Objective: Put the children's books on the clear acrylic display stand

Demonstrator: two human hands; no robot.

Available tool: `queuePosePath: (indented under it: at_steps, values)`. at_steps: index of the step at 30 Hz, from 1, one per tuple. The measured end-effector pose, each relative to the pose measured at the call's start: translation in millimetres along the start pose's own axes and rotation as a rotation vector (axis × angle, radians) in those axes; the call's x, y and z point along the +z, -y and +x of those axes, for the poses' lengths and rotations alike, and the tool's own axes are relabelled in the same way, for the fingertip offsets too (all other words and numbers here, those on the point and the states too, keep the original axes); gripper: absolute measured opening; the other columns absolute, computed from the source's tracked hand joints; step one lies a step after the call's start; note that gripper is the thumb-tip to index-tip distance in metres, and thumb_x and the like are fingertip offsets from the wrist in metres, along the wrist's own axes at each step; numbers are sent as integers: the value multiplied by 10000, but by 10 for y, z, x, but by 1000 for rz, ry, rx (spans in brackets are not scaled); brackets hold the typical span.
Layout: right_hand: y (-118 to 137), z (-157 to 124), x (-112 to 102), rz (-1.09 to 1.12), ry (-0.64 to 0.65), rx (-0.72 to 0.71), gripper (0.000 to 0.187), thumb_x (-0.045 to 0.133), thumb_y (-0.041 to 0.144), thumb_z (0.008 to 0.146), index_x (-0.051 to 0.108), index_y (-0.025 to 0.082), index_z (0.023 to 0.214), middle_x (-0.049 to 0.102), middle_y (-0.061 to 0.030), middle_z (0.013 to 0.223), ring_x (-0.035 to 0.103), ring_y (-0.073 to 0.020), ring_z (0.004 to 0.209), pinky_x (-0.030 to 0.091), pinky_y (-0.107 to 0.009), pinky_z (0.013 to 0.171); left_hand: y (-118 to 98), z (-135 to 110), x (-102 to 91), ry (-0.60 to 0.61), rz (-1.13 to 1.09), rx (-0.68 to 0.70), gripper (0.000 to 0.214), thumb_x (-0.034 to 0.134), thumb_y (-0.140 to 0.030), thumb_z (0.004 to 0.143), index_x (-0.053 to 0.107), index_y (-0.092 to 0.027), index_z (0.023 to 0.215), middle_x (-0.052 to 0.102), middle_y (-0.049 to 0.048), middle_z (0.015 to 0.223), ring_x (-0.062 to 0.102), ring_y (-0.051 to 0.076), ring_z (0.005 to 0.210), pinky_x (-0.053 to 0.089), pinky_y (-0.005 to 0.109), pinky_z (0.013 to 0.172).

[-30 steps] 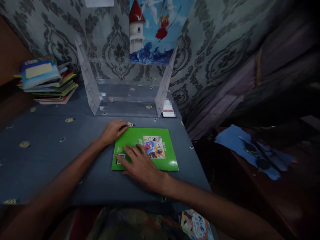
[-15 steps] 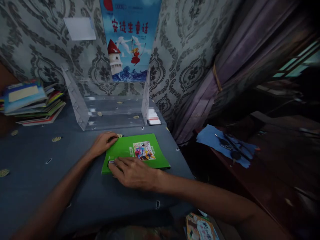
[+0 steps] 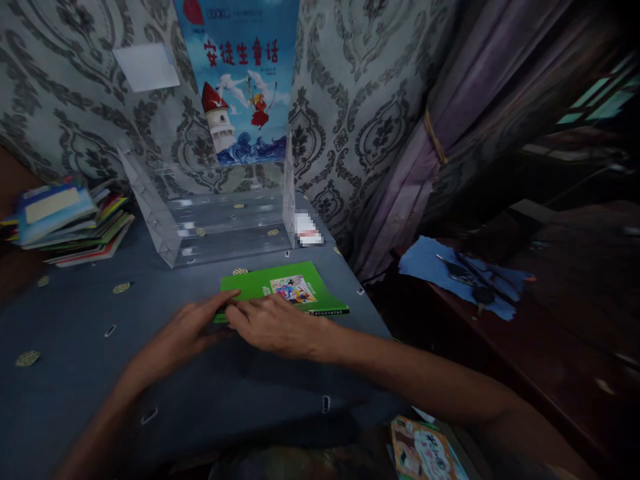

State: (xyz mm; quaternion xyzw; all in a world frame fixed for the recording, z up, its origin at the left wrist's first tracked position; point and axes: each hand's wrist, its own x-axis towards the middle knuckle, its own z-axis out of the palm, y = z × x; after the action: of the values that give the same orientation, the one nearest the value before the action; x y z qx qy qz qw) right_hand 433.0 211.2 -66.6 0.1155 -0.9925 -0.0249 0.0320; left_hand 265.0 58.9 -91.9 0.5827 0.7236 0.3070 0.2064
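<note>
A thin green book [image 3: 285, 291] with a colourful picture on its cover is on the grey cloth-covered table [image 3: 75, 347]; its near edge looks slightly raised. My right hand [image 3: 273, 325] has its fingers on the book's near-left corner. My left hand [image 3: 187, 330] meets that same corner from the left, fingers stretched toward the edge and seeming to pinch it. Behind the book stands a clear acrylic stand [image 3: 210, 213], against the patterned wall.
A pile of colourful books [image 3: 67, 217] is at the table's far left. A blue picture book or poster [image 3: 240, 80] leans behind the stand. Right of the table are a purple curtain [image 3: 450, 133], a dark wooden surface with blue cloth [image 3: 460, 273], and another book [image 3: 425, 453] low down.
My left hand left the book's far-left corner and came to the near-left corner beside my right hand. The book's near edge has lifted a little. The view tilted up.
</note>
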Motion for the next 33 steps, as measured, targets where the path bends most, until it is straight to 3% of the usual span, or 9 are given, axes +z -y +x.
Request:
queuePosePath:
  at_steps: [4, 7, 10, 14, 17, 20, 27, 33]
  values:
    - [-121, -105, -73, 73, 8, 37, 274, 477, 341, 1070, 604, 116, 1162, 746, -113, 967, 717, -237, 826, 465, -310, 611, -26, 14, 178, -4, 53, 27, 383, 613, -276, 870, 723, -332, 1232, 774, 36, 1168, 746, 260, 1021, 576, 349, 882]
    - [-327, -344, -117, 128, 49, 124, 390, 580, 520, 992, 684, 145, 1023, 743, -82, 820, 696, -225, 725, 425, -289, 600, -30, 2, 167, -48, 40, 41, 342, 635, -345, 868, 746, -329, 1191, 769, 38, 1181, 744, 272, 1044, 581, 371, 905]
    - [-607, -691, -143, 265, 41, 221, 343, 724, 512, 898, 736, 173, 953, 746, -68, 819, 697, -216, 750, 445, -280, 643, -26, -13, 107, -81, 2, 19, 333, 639, -415, 867, 764, -320, 1161, 772, 41, 1164, 756, 271, 1009, 591, 372, 890]
    - [-966, -1097, -47, 747, -154, 297, 426, 754, 553, 831, 766, 222, 1099, 771, -77, 1083, 714, -251, 999, 518, -349, 869, -69, -16, 27, -135, -47, -23, 323, 664, -479, 834, 797, -320, 1082, 789, 34, 1106, 762, 274, 983, 597, 350, 863]
    - [-1115, -1207, 161, 1133, -275, 332, 475, 796, 546, 753, 771, 236, 1113, 761, -74, 1172, 686, -283, 1135, 506, -420, 995, -107, -24, -27, -183, -82, -56, 312, 675, -495, 815, 815, -316, 1029, 802, 37, 1053, 764, 278, 958, 600, 336, 834]
    - [-1143, -1129, 391, 1375, -467, 373, 475, 803, 501, 726, 760, 228, 1112, 762, -78, 1157, 692, -270, 1109, 510, -434, 989, -121, -43, -83, -243, -103, -83, 322, 709, -502, 779, 824, -295, 998, 806, 48, 1022, 764, 280, 911, 599, 340, 825]
    - [-1131, -625, 708, 1569, -617, 570, 365, 854, 401, 631, 730, 198, 907, 753, -8, 909, 688, -193, 855, 533, -365, 865, -171, -98, -158, -443, -220, -207, 367, 823, -558, 646, 832, -255, 853, 805, 51, 888, 737, 307, 892, 594, 354, 798]
    - [-1084, -282, 883, 1929, -833, 541, 468, 903, 425, 590, 652, 231, 935, 749, 1, 965, 696, -176, 898, 543, -336, 849, -124, -149, -134, -567, -309, -256, 379, 861, -528, 632, 803, -202, 815, 772, 28, 802, 697, 232, 765, 551, 282, 702]
